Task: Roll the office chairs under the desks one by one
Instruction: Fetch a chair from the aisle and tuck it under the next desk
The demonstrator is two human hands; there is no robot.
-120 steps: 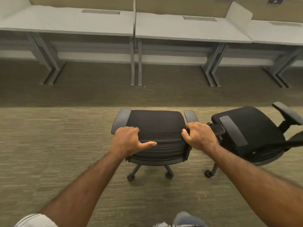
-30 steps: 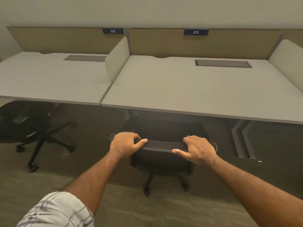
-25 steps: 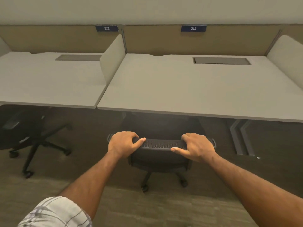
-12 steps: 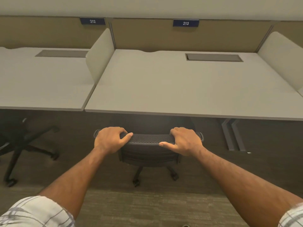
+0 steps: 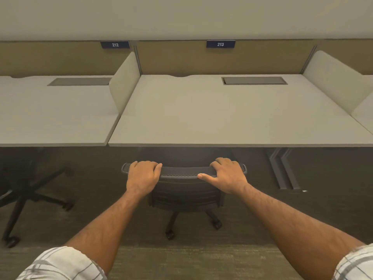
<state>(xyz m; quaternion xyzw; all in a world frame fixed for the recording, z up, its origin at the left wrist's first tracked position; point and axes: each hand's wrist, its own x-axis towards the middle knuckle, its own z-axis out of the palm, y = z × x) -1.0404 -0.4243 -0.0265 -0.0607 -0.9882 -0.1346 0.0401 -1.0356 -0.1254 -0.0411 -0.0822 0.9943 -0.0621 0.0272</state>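
Now the left hand (image 5: 144, 175) and the right hand (image 5: 229, 175) grip the backrest top of the chair (image 5: 184, 197), lower centre of the frame, seat hidden under the tabletop (image 5: 222, 122). An even, straight push should prevent swerving.

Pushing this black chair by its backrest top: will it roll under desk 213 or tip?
Likely rolls easily: the chair stands on casters, though the carpet may add drag. Pushing this high could tilt it slightly, but the left hand and right hand grip the backrest evenly, so it probably tracks straight. Its mesh may flex a little.
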